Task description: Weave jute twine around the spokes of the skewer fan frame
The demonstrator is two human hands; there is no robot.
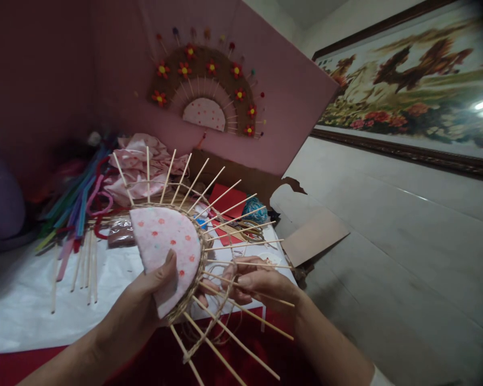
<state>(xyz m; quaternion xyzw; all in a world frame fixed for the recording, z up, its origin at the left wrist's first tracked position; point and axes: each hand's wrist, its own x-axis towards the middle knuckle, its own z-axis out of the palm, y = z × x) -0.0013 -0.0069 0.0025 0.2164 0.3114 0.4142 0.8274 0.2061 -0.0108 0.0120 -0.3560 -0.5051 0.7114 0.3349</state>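
Note:
My left hand (159,284) grips a half-round pad covered in pink dotted cloth (173,236), thumb on its face and other fingers behind. Thin wooden sticks (229,236) fan out from the pad's curved edge, which has a band of woven twine (203,249) along it. Out among the lower sticks, a twine strand (211,324) crosses from stick to stick, with loose loops hanging below. My right hand (257,281) is closed in a pinch on the twine beside the right-hand sticks. Its fingertips partly hide the strand.
On the white-covered table (20,316) lie coloured pipe cleaners (78,198), crumpled pink cloth (139,166), a blue yarn ball (254,208), scissors (251,230) and red paper (225,199). A finished-looking fan with flowers (204,59) hangs on a pink board behind. A framed picture (410,91) hangs at right.

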